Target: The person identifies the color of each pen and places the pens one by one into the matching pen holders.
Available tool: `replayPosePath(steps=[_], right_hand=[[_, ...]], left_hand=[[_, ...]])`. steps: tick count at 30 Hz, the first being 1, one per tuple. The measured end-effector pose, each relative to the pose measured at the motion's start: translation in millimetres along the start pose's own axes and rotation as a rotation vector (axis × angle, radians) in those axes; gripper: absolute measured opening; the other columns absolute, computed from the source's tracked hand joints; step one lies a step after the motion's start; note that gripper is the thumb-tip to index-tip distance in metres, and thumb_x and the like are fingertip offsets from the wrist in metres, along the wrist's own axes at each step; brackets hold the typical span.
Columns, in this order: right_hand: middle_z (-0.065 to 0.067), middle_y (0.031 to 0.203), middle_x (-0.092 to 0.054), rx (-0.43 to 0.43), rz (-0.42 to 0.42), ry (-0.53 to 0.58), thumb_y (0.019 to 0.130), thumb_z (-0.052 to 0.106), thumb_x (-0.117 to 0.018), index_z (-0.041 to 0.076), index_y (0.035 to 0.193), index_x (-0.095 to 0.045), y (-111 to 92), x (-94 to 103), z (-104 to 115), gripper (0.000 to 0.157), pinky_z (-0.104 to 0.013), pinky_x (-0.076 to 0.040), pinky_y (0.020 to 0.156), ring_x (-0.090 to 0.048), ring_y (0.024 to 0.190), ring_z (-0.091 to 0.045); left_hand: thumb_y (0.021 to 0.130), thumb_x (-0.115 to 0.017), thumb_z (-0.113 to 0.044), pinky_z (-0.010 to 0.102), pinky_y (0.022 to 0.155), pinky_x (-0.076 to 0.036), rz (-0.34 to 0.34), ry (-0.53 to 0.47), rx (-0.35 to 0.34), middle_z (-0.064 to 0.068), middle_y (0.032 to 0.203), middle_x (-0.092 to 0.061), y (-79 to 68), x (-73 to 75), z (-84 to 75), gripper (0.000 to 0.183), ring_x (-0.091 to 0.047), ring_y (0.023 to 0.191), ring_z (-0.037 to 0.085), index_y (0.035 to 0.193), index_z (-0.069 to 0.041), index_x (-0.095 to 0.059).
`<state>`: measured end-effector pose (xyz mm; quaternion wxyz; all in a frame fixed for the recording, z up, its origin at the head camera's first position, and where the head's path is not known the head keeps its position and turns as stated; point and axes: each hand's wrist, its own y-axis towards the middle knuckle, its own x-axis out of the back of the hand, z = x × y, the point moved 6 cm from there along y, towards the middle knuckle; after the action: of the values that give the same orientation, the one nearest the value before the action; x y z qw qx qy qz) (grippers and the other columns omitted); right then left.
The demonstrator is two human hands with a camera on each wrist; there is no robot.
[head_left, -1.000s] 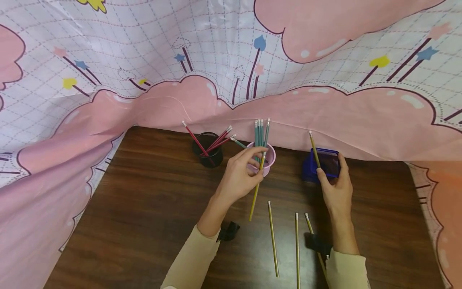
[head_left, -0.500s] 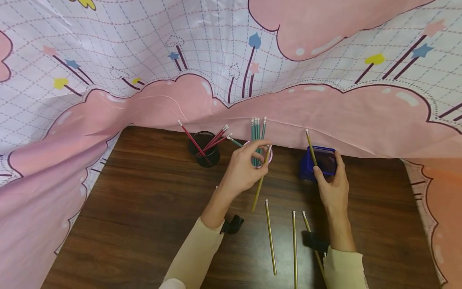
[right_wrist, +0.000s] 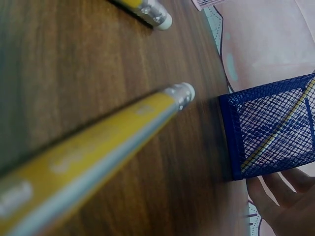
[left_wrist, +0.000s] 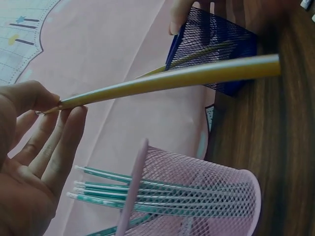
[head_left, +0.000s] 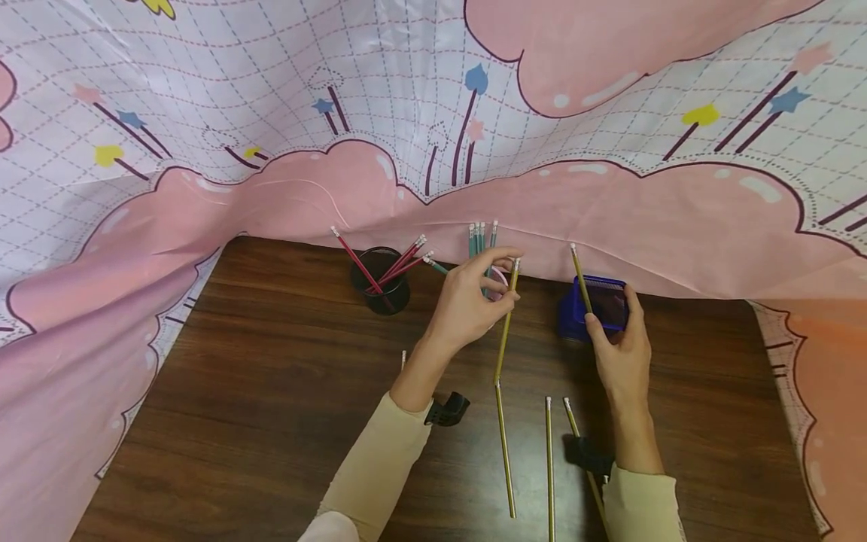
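My left hand (head_left: 467, 301) pinches a yellow pencil (left_wrist: 172, 81) near its eraser end, and the pencil slants down over the table. In the head view, that hand partly covers a pink mesh pencil holder (left_wrist: 206, 182) with several green pencils (left_wrist: 106, 186) standing in it. My right hand (head_left: 626, 350) grips a blue mesh pencil holder (right_wrist: 278, 125), thumb on the near side and fingers around the right. A single yellow pencil (head_left: 579, 278) leans inside the blue holder. The held pencil's tip is in the air, left of the blue holder.
Three yellow pencils (head_left: 550, 467) lie on the dark wooden table (head_left: 271, 421) in front of the holders. A black mesh holder (head_left: 388, 299) with red pencils (head_left: 354, 256) stands at the left. Patterned cloth (head_left: 305, 196) hangs behind. A white-tipped stick (head_left: 404, 358) shows beside my left forearm.
My left hand has moved right with the yellow pencil, away from in front of the pink holder and nearer the blue one. My right hand stays on the blue holder.
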<state>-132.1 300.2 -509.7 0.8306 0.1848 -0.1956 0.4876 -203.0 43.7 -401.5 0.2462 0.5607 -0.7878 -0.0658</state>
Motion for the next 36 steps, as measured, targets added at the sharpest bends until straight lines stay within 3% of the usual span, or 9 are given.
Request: replayPosePath(steps=[5,10,14,18,22,28,31,36], right_hand=[[-0.009,0.132,-0.055,-0.005,-0.003,-0.005,0.094,0.035,-0.067,0.038,0.155,-0.03,0,1.0,-1,0.071,-0.028,-0.032,0.065,-0.042,0.072,-0.02],[-0.007,0.141,-0.053,-0.002,0.0,0.008,0.094,0.034,-0.067,0.039,0.155,-0.031,-1,0.8,-1,0.071,-0.027,-0.032,0.072,-0.044,0.084,-0.021],[-0.006,0.133,-0.056,-0.003,-0.009,0.004,0.094,0.034,-0.068,0.041,0.154,-0.031,-1,2.0,-1,0.07,-0.027,-0.033,0.067,-0.043,0.074,-0.019],[-0.005,0.128,-0.055,-0.004,-0.015,-0.002,0.094,0.036,-0.068,0.042,0.153,-0.031,0,3.4,-1,0.07,-0.027,-0.032,0.062,-0.041,0.066,-0.016],[-0.003,0.137,-0.053,0.004,-0.016,0.003,0.094,0.036,-0.068,0.04,0.154,-0.031,0,2.9,-1,0.07,-0.026,-0.032,0.065,-0.041,0.071,-0.018],[0.003,0.149,-0.047,0.007,-0.021,0.008,0.094,0.034,-0.067,0.038,0.154,-0.032,-1,0.2,-1,0.07,-0.025,-0.034,0.076,-0.046,0.093,-0.018],[0.003,0.149,-0.047,0.012,-0.02,0.008,0.095,0.034,-0.067,0.038,0.154,-0.031,-1,-0.6,-1,0.07,-0.024,-0.035,0.074,-0.047,0.088,-0.019],[0.003,0.15,-0.046,0.015,-0.023,0.018,0.095,0.033,-0.067,0.038,0.154,-0.032,0,-1.7,-2,0.069,-0.023,-0.034,0.073,-0.045,0.086,-0.021]], left_hand=[[0.081,-0.077,0.004,0.036,0.067,-0.058,-0.015,-0.039,0.01,0.009,0.109,-0.065,6.2,-4.1,3.8,0.053,-0.071,0.076,0.01,0.129,-0.01,-0.061],[0.082,-0.076,0.004,0.032,0.066,-0.056,-0.024,-0.065,0.024,0.008,0.11,-0.064,16.7,-6.2,3.1,0.053,-0.071,0.076,0.008,0.13,-0.009,-0.059],[0.081,-0.075,0.004,0.027,0.063,-0.055,-0.04,-0.065,0.029,0.007,0.111,-0.065,24.1,-10.0,4.1,0.054,-0.071,0.077,0.008,0.131,-0.01,-0.058],[0.082,-0.073,0.008,0.027,0.058,-0.056,-0.066,-0.14,0.035,0.01,0.111,-0.062,30.3,-15.6,4.0,0.056,-0.07,0.079,0.014,0.132,-0.01,-0.057],[0.082,-0.073,0.009,0.025,0.058,-0.057,-0.118,-0.177,0.02,0.012,0.108,-0.06,39.2,-20.1,1.7,0.055,-0.069,0.08,0.017,0.132,-0.009,-0.057],[0.083,-0.075,0.007,0.022,0.058,-0.056,-0.168,-0.146,-0.011,0.014,0.105,-0.063,44.4,-23.6,-4.2,0.052,-0.07,0.08,0.019,0.13,-0.005,-0.057],[0.084,-0.075,0.005,0.021,0.058,-0.056,-0.168,-0.143,-0.002,0.014,0.106,-0.062,45.2,-25.1,-1.7,0.051,-0.07,0.081,0.02,0.131,-0.006,-0.057],[0.085,-0.075,0.002,0.021,0.059,-0.056,-0.195,-0.122,-0.028,0.009,0.107,-0.061,51.9,-23.5,0.4,0.053,-0.069,0.083,0.011,0.133,-0.011,-0.056]])
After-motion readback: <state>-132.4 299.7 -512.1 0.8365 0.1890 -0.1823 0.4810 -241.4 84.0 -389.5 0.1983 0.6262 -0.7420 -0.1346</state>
